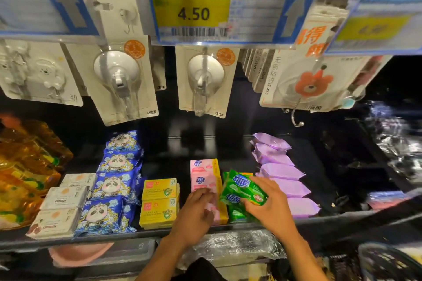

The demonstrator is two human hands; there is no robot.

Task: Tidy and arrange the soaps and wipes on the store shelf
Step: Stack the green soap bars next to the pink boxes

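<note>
On the dark shelf [201, 148] lie rows of goods: white soap boxes [61, 209], blue panda wipe packs [114, 180], yellow soap boxes [158, 203], pink soap packs [204, 174], green soap packs [236, 212] and purple wipe packs [283, 175]. My right hand [271, 205] holds a green soap pack [245, 188] lifted and tilted above the green row. My left hand [197, 212] rests with curled fingers on the front pink soap pack; whether it grips the pack is unclear.
Carded suction hooks [121, 79] hang above the shelf under a price tag reading 4.50 [193, 14]. Orange bagged goods [25, 166] sit at the left. Silvery wrapped packs [397, 143] lie at the right. The shelf's back middle is bare.
</note>
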